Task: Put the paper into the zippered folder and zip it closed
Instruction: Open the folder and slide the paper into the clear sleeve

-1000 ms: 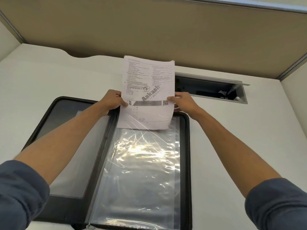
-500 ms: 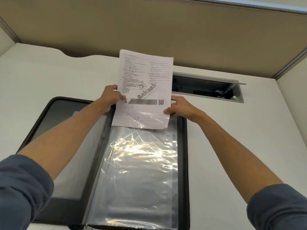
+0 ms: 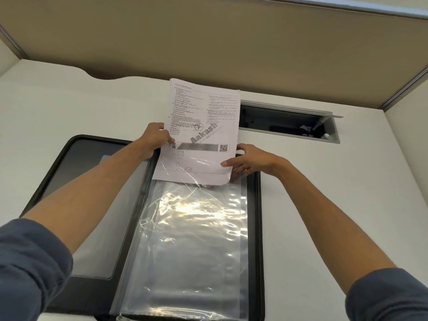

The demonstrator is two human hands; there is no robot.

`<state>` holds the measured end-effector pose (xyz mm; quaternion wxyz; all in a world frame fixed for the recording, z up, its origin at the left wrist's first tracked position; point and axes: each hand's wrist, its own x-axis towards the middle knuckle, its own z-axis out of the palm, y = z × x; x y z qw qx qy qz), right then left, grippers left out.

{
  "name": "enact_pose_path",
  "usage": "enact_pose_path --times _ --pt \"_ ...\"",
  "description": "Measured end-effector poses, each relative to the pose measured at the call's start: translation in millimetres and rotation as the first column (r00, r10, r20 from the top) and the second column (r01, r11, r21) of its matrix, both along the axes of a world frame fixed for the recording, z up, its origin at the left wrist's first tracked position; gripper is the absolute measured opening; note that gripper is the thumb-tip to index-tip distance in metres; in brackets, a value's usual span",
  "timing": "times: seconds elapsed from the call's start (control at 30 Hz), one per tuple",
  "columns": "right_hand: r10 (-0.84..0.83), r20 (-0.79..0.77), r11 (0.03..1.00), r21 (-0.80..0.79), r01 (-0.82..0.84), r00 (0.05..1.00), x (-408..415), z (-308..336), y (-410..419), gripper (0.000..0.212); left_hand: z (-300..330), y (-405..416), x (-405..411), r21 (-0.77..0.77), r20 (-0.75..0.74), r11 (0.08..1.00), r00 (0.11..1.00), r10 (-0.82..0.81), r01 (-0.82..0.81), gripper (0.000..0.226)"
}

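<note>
A black zippered folder lies open flat on the white desk. Its right half carries clear plastic sleeves that catch a glare. A printed paper stands over the folder's far edge, its lower part tucked into the top of a sleeve. My left hand pinches the paper's left edge. My right hand is at the paper's lower right corner, fingers spread, thumb on the sheet and fingers at the sleeve's opening.
An open cable tray is set into the desk behind the folder on the right. A beige partition closes off the back. The folder's left half has a translucent pocket.
The paper has slid a little further down into the sleeve. My right hand has dropped from the sheet's right edge to its lower right corner and spread its fingers.
</note>
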<state>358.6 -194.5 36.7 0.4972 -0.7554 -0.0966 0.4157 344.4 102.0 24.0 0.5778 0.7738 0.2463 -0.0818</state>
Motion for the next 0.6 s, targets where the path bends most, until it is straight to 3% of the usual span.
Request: enact_pose_path --times 0.27,0.47,0.6 --pt "-0.072 -0.009 0.997 -0.012 0.072 0.997 -7.0 -1.4 -8.9 0.067 0.9 0.3 0.0 0.0 0.012 1.0 1.0 -0.015 0.015 0.036" --pt "-0.173 0.069 0.985 0.007 0.173 0.983 -6.9 -10.4 -12.1 0.058 3.9 -2.8 -0.6 0.001 0.022 0.998 0.998 -0.058 0.058 0.043" --pt "-0.203 0.039 0.979 0.043 0.201 0.978 -7.3 -14.8 -10.1 0.053 4.9 -6.4 -3.0 0.044 0.009 0.993 0.994 -0.108 0.108 0.041"
